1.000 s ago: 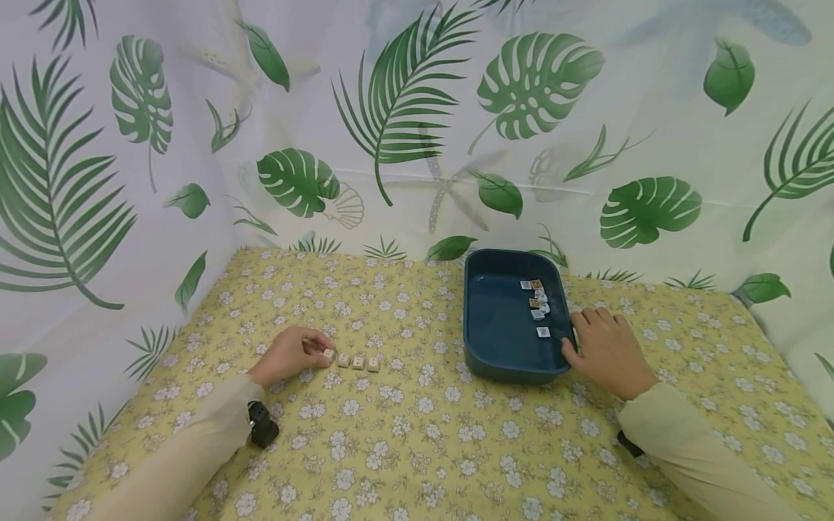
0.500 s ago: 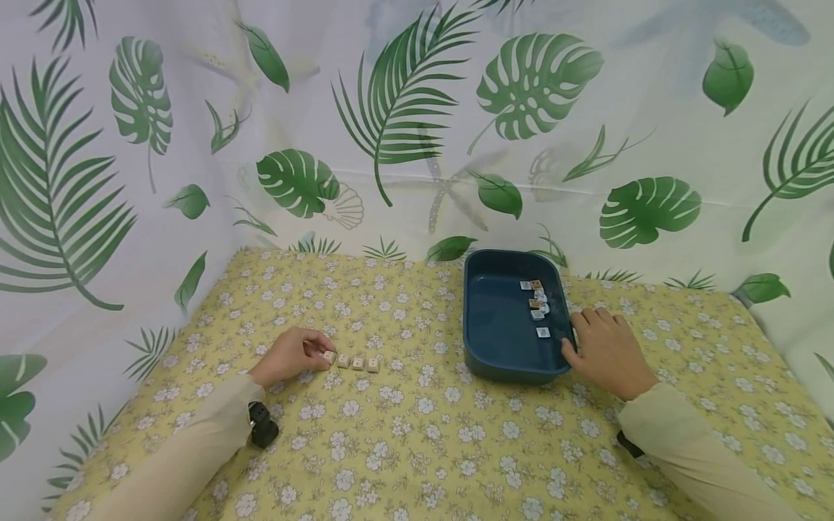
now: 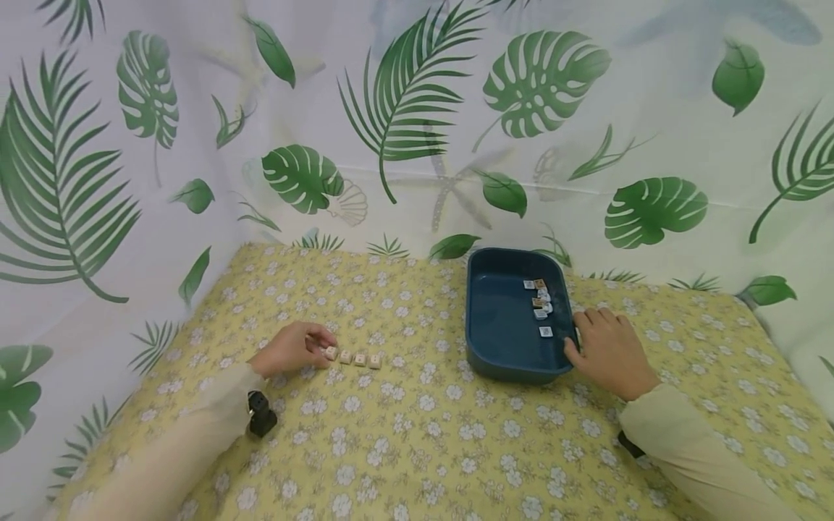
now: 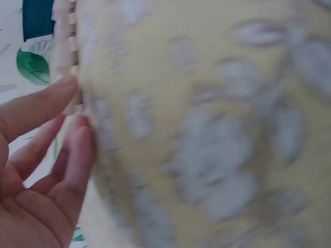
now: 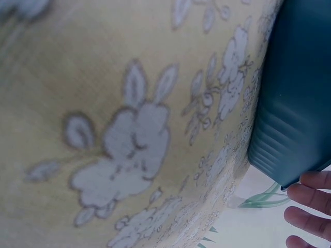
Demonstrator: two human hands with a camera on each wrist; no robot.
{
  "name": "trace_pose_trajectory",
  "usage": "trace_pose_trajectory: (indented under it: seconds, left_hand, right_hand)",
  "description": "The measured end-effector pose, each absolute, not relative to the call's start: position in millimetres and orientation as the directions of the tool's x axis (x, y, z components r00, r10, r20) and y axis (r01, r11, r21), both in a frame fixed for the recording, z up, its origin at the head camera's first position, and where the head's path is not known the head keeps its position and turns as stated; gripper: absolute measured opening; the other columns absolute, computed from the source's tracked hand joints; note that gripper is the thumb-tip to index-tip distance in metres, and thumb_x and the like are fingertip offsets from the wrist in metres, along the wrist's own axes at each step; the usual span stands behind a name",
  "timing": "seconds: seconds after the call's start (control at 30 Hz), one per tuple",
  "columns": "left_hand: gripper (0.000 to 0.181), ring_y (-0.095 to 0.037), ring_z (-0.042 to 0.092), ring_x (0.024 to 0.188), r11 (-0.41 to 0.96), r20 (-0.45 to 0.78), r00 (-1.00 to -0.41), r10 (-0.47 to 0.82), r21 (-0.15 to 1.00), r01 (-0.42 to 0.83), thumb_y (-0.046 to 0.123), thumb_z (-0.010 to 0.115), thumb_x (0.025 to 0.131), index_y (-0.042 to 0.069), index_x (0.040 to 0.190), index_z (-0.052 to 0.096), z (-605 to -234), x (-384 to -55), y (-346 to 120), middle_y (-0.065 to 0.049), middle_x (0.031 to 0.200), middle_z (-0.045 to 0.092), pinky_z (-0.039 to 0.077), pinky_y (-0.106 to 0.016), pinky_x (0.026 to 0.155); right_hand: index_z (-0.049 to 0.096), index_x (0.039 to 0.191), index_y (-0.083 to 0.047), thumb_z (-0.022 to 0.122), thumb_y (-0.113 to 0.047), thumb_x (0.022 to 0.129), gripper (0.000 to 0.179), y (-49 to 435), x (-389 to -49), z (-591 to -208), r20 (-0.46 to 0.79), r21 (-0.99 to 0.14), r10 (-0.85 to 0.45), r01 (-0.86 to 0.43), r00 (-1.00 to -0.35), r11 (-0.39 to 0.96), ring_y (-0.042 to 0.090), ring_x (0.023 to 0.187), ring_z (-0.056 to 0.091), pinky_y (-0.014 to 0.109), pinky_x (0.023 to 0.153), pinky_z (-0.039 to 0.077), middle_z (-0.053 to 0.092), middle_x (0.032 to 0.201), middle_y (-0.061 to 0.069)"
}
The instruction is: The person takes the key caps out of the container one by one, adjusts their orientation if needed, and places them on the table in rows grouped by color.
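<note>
At the left, my left hand (image 3: 292, 349) pinches a small cream cube (image 3: 331, 353) with a mark on its top, between thumb and fingertips. It sits at the left end of a short row; the other cream cubes (image 3: 360, 359) lie just to its right on the cloth. In the left wrist view, thumb and fingertips (image 4: 81, 124) meet at the row's end. My right hand (image 3: 611, 353) rests against the right rim of a dark blue basin (image 3: 491, 325), its fingers (image 5: 310, 196) spread and loosely extended. Several small white and orange-brown tiles (image 3: 546, 331) lie inside, along the basin's right side.
A yellow flowered cloth (image 3: 404, 449) covers the table. Behind and at the left hangs a white curtain (image 3: 417, 217) with green leaves; the basin stands close to it. A black device (image 3: 260, 414) is strapped to the left wrist.
The head view has shifted very slightly. Both hands keep nearly the same places, the left at the end cube and the right at the basin's rim.
</note>
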State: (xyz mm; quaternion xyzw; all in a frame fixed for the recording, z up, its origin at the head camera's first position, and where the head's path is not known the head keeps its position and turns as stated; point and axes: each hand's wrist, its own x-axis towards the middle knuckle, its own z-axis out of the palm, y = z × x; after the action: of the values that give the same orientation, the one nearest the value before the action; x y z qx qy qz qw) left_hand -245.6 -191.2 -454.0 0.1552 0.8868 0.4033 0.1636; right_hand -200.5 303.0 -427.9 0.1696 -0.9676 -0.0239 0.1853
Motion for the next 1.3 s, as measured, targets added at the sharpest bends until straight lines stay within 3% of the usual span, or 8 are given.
trace_pose_trajectory:
  seconds: [0.27,0.53,0.8,1.0,1.13,1.3]
  left_hand:
    - [0.044,-0.031,0.059,0.102,0.793,-0.289,-0.871,0.397,0.586,0.167,0.007,0.074,0.080,0.005,0.121,0.060,-407.7,-271.0,-173.6,-0.019,0.121,0.058,0.053,-0.037,0.076]
    - [0.034,-0.028,0.062,0.101,0.763,-0.123,-0.865,0.487,0.542,0.352,0.018,0.068,0.087,0.009,0.119,0.061,-358.3,-286.2,-109.8,-0.016,0.121,0.060,0.053,-0.039,0.083]
    - [0.029,-0.023,0.061,0.107,0.681,-0.067,-0.786,0.615,0.548,0.486,0.026,0.057,0.095,0.011,0.119,0.062,-327.5,-297.7,-16.1,-0.010,0.118,0.064,0.050,-0.038,0.091]
    - [0.022,-0.019,0.063,0.099,0.625,-0.041,-0.766,0.642,0.607,0.491,0.020,0.060,0.093,0.008,0.111,0.066,-324.9,-312.3,57.6,-0.009,0.112,0.066,0.051,-0.026,0.080]
    - [0.021,-0.020,0.065,0.095,0.610,-0.042,-0.791,0.611,0.662,0.435,0.014,0.062,0.091,0.004,0.109,0.068,-338.8,-320.9,100.2,-0.011,0.112,0.067,0.052,-0.023,0.075]
    - [0.022,-0.019,0.066,0.092,0.662,-0.105,-0.833,0.543,0.663,0.348,0.015,0.065,0.089,0.006,0.109,0.070,-365.3,-333.5,144.5,-0.007,0.111,0.068,0.052,-0.024,0.074]
  right_hand:
    - [0.059,0.101,0.006,0.059,-0.026,0.085,0.036,312.2,-201.7,-429.8,0.366,0.129,-0.339,-0.313,-0.867,0.941,0.039,0.086,0.058,0.053,0.069,0.046,0.062,0.093,0.024]
    - [0.059,0.099,0.005,0.060,-0.025,0.084,0.034,314.3,-204.2,-430.2,0.381,0.142,-0.359,-0.329,-0.852,0.933,0.038,0.084,0.058,0.052,0.068,0.047,0.062,0.090,0.022]
    - [0.060,0.100,0.005,0.059,-0.026,0.084,0.035,315.8,-204.6,-429.8,0.378,0.152,-0.365,-0.332,-0.850,0.931,0.037,0.084,0.057,0.052,0.069,0.047,0.061,0.090,0.022]
    - [0.060,0.099,0.005,0.060,-0.027,0.085,0.035,315.2,-204.8,-429.2,0.359,0.154,-0.361,-0.327,-0.861,0.932,0.037,0.083,0.057,0.052,0.071,0.046,0.061,0.090,0.021]
    - [0.060,0.098,0.004,0.060,-0.028,0.085,0.035,313.8,-204.7,-432.2,0.355,0.159,-0.364,-0.328,-0.861,0.931,0.036,0.083,0.057,0.051,0.070,0.046,0.061,0.089,0.020]
    - [0.060,0.098,0.004,0.061,-0.027,0.084,0.034,313.4,-203.7,-434.8,0.374,0.159,-0.372,-0.336,-0.849,0.928,0.034,0.081,0.056,0.050,0.067,0.046,0.060,0.088,0.018]
